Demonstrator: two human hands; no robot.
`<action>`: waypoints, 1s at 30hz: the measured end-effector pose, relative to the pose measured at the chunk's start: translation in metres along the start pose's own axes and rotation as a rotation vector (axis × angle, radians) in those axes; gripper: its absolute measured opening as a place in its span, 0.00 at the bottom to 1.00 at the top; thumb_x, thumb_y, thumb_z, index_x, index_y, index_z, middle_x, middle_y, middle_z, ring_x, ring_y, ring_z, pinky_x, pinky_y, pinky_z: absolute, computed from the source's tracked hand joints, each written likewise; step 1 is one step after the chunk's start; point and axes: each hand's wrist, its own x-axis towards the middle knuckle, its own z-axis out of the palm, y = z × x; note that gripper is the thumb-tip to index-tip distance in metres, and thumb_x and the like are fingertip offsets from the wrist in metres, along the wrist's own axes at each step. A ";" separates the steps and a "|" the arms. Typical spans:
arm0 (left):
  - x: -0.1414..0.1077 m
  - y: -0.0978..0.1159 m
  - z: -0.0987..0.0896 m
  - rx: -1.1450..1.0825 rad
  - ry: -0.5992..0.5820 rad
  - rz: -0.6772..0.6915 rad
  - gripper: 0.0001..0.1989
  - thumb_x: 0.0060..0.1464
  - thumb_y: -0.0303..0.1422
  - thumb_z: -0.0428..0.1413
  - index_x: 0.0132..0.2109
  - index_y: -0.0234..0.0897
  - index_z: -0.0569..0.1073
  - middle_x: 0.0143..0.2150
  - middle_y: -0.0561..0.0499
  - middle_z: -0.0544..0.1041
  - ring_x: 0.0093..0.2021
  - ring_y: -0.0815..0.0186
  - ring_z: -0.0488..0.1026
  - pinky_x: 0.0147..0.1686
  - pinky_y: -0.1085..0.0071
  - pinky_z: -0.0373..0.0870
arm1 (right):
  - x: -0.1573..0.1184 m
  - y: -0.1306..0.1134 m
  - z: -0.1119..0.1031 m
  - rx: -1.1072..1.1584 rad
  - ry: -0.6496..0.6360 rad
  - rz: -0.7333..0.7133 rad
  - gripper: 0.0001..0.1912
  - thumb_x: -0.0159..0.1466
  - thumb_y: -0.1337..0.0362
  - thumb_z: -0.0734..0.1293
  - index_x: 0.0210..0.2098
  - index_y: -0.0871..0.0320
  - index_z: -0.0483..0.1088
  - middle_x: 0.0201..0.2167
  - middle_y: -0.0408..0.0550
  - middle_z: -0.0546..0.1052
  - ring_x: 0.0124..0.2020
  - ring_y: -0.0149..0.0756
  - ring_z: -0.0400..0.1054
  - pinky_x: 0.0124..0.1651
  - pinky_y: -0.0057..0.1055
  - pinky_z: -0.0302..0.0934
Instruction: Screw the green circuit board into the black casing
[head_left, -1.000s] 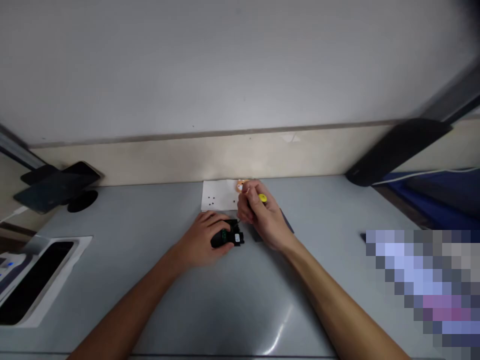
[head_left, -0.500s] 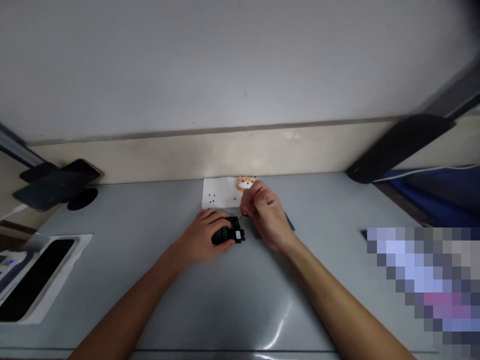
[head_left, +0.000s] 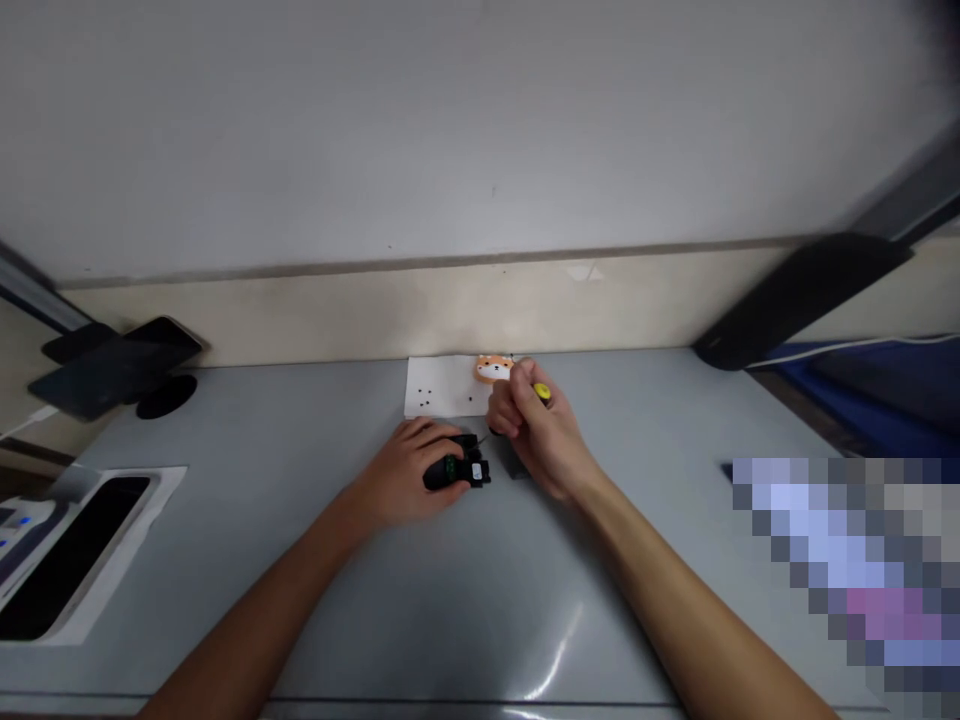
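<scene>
On the grey table point(head_left: 450, 610), my left hand point(head_left: 409, 472) is closed over a black electronic device point(head_left: 474, 471), with fingers on its far side and thumb along the near side. A patch of green circuit board and a small white label show on it. My right hand point(head_left: 551, 440) is wrapped round a screwdriver point(head_left: 542, 392), whose yellow handle end pokes out above the fist. Its thin shaft points down and left to the device; the tip's exact contact is too small to tell. A dark flat piece point(head_left: 514, 462) lies partly hidden under my right hand.
Behind my hands lies a white sheet point(head_left: 442, 385) with several tiny dark bits, likely screws, and an orange-and-white animal-face item point(head_left: 493, 369). A phone point(head_left: 161, 345) leans on a stand at left. A dark-screened device point(head_left: 75, 560) lies nearer. At right stands a black cylindrical object point(head_left: 802, 300).
My right fist has turned and shifted slightly right, so the screwdriver's yellow end shows more. My left hand and the black device have stayed in place.
</scene>
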 end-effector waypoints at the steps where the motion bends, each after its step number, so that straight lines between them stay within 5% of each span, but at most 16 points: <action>1: 0.000 0.000 0.000 0.000 -0.001 -0.008 0.09 0.59 0.35 0.62 0.47 0.44 0.75 0.56 0.50 0.77 0.56 0.58 0.71 0.60 0.56 0.67 | 0.001 0.000 -0.001 -0.010 -0.002 -0.004 0.15 0.68 0.48 0.67 0.34 0.51 0.64 0.24 0.37 0.56 0.23 0.30 0.51 0.29 0.30 0.54; 5: 0.001 0.001 -0.001 0.007 -0.018 -0.032 0.10 0.57 0.34 0.62 0.46 0.43 0.74 0.55 0.50 0.77 0.56 0.58 0.71 0.60 0.55 0.66 | 0.003 -0.003 -0.003 0.019 -0.020 0.038 0.17 0.70 0.48 0.60 0.43 0.52 0.73 0.29 0.44 0.65 0.30 0.35 0.60 0.38 0.35 0.62; 13: 0.001 0.003 -0.002 0.025 -0.019 -0.024 0.11 0.57 0.33 0.62 0.47 0.43 0.73 0.55 0.50 0.77 0.56 0.58 0.70 0.59 0.57 0.66 | -0.001 0.000 -0.005 0.037 -0.048 0.034 0.14 0.65 0.52 0.71 0.33 0.53 0.66 0.38 0.46 0.72 0.38 0.35 0.66 0.43 0.34 0.62; 17: 0.001 0.002 -0.001 0.024 -0.021 -0.019 0.09 0.59 0.34 0.62 0.47 0.43 0.74 0.54 0.50 0.77 0.56 0.58 0.70 0.59 0.56 0.66 | -0.002 -0.001 -0.002 0.000 -0.052 0.043 0.20 0.65 0.48 0.71 0.30 0.52 0.59 0.24 0.38 0.61 0.26 0.31 0.56 0.34 0.30 0.57; 21: 0.001 0.002 0.000 0.012 -0.015 -0.019 0.09 0.58 0.34 0.62 0.47 0.44 0.75 0.54 0.50 0.77 0.56 0.58 0.71 0.59 0.57 0.67 | 0.001 -0.002 0.000 -0.026 0.004 0.022 0.20 0.67 0.42 0.65 0.32 0.52 0.64 0.24 0.38 0.53 0.25 0.32 0.49 0.31 0.31 0.55; 25: 0.001 0.002 -0.001 0.019 -0.019 -0.008 0.09 0.59 0.33 0.62 0.47 0.44 0.75 0.52 0.51 0.78 0.55 0.58 0.71 0.59 0.57 0.67 | 0.002 -0.004 -0.005 0.030 -0.045 0.061 0.16 0.69 0.47 0.61 0.40 0.51 0.72 0.27 0.43 0.60 0.29 0.36 0.57 0.38 0.35 0.61; 30: 0.001 0.002 0.000 0.024 -0.004 0.008 0.08 0.60 0.34 0.61 0.47 0.44 0.75 0.54 0.51 0.78 0.57 0.59 0.71 0.60 0.58 0.66 | -0.002 -0.003 -0.007 -0.069 -0.140 0.040 0.12 0.68 0.52 0.67 0.35 0.54 0.71 0.36 0.46 0.71 0.40 0.36 0.64 0.47 0.33 0.60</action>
